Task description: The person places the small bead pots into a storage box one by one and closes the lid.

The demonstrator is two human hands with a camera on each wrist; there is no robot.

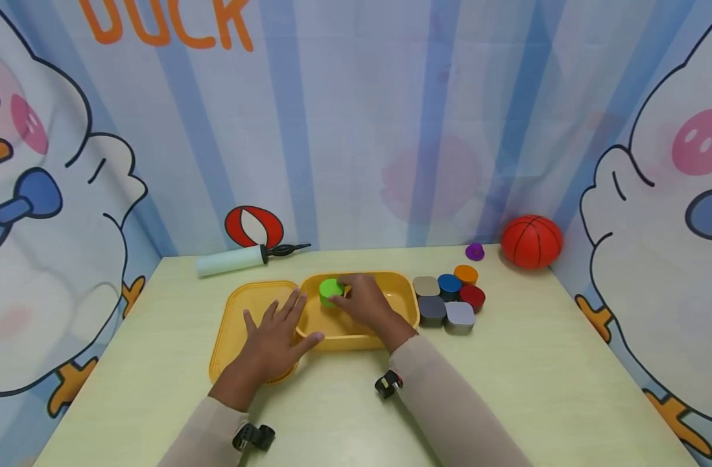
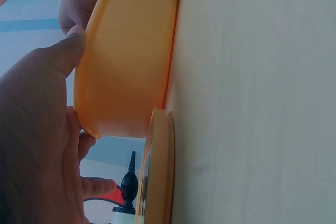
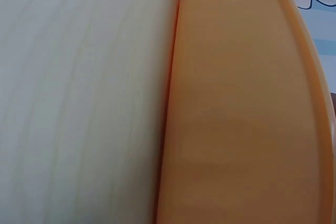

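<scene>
A yellow rectangular box (image 1: 350, 344) stands on the table, its top uncovered. Inside its left part is a short green cylinder (image 1: 331, 291), which my right hand (image 1: 367, 303) pinches between thumb and fingers. My left hand (image 1: 274, 347) is spread over the box's left end, and in the left wrist view its thumb (image 2: 68, 48) touches the rim. Below that hand lies a matching yellow lid-like tray (image 1: 233, 324), close against the box. In the right wrist view the box wall (image 3: 247, 103) hides my right hand's grip.
Right of the box sit several short coloured pieces, among them a blue one (image 1: 449, 285) and a red one (image 1: 473, 296). Farther back are a purple knob-like thing (image 1: 475, 251) and a red ball (image 1: 532, 242). A pale hand pump (image 1: 230, 261) lies at the back left.
</scene>
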